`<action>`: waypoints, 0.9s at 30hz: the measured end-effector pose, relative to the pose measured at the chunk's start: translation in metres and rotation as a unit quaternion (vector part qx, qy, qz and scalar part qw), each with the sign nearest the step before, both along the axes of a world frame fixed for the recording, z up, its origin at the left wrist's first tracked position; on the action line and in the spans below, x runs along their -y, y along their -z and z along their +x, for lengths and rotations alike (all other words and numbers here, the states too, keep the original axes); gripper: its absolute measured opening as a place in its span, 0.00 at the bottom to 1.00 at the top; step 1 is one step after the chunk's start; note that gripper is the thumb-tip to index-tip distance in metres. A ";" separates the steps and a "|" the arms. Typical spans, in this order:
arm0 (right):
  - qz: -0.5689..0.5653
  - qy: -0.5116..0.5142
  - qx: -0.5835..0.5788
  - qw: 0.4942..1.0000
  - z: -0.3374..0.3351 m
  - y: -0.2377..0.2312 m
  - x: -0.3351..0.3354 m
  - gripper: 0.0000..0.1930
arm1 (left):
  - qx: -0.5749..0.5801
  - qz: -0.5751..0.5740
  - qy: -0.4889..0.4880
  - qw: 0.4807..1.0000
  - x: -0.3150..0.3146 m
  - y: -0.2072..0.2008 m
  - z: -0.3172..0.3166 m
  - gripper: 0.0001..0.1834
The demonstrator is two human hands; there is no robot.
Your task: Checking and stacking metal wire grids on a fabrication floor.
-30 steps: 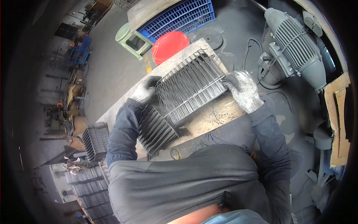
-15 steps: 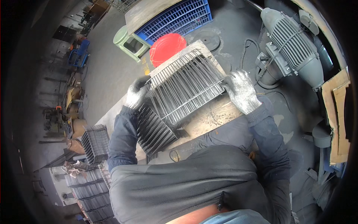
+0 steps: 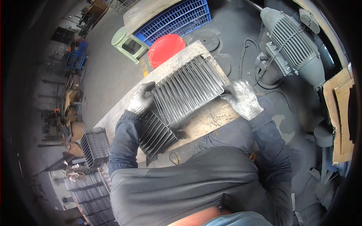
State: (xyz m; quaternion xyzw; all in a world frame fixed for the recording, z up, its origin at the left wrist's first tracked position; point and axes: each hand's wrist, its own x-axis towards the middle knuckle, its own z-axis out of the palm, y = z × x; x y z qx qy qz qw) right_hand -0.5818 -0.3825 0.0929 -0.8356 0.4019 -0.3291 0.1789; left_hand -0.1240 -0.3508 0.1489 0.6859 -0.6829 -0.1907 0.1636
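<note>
Rack (image 3: 190,89) lower than before, ends in grip of left hand (image 3: 140,99) and right hand (image 3: 242,99)

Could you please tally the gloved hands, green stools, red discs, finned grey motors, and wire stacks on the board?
Gloved hands: 2
Wire stacks on the board: 2
Green stool: 1
Red disc: 1
Finned grey motor: 1
Total: 7

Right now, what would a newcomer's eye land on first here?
Probably the bright red round object, just beyond the far edge of the worn board. Next, the dark wire racks at the centre, between the gloved left hand and right hand. Then the big grey finned motor at upper right.
</note>
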 end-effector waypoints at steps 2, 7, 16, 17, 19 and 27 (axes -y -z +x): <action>-0.018 0.001 -0.032 0.999 -0.002 0.002 -0.002 0.19 | -0.053 0.013 -0.033 0.998 0.003 0.004 0.004 0.27; 0.009 0.041 -0.048 0.998 -0.003 0.001 0.000 0.17 | -0.106 0.032 -0.024 0.994 0.012 0.010 0.005 0.30; -0.027 0.027 -0.079 0.996 0.000 0.014 0.003 0.22 | -0.131 0.061 -0.077 0.987 -0.003 0.000 -0.012 0.29; 0.002 0.032 -0.071 0.997 0.000 0.014 0.004 0.23 | -0.158 0.056 -0.085 0.982 -0.003 -0.001 -0.014 0.28; 0.046 0.029 -0.055 0.997 0.000 0.019 0.007 0.23 | -0.179 0.037 -0.100 0.978 -0.005 0.001 -0.015 0.28; 0.076 0.050 -0.064 0.994 0.008 0.002 0.010 0.21 | -0.253 0.042 -0.144 0.956 -0.014 -0.013 -0.028 0.22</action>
